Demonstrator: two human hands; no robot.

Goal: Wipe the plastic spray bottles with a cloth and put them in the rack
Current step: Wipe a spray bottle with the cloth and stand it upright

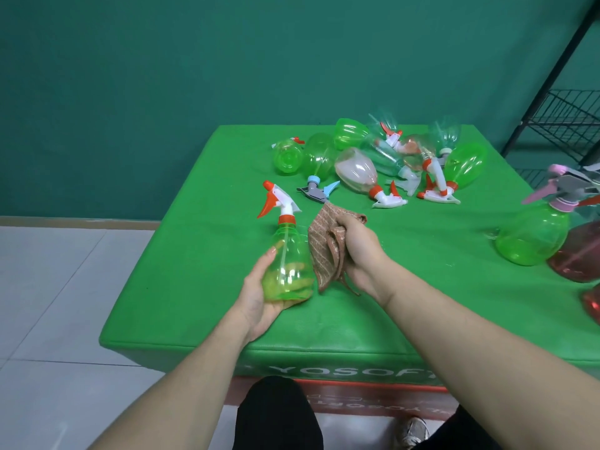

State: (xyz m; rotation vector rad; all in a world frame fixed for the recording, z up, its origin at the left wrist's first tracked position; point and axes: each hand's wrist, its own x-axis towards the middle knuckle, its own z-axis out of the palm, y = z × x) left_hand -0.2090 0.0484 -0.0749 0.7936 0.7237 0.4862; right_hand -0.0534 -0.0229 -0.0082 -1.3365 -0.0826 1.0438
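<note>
While only the head view is on hand: left hand (259, 297) cups the base of a green spray bottle (287, 264), held upright above the near part of the green table (181, 287), fingers curled behind it and seen blurred through the plastic, thumb on the near side. Right hand (357, 251) grips a bunched brown cloth (324, 251); its fingertips are hidden in the folds. Cloth touches the bottle's right side. Pile of bottles (383, 157) lies at the far side, overlapping, count unclear; a loose grey-blue spray head (316, 190) lies just before it. Round green bottle (532, 235) stands at right, with a pink bottle (581, 254) cut off by the frame. Black wire rack (568, 118) at right edge, only partly in view.
</note>
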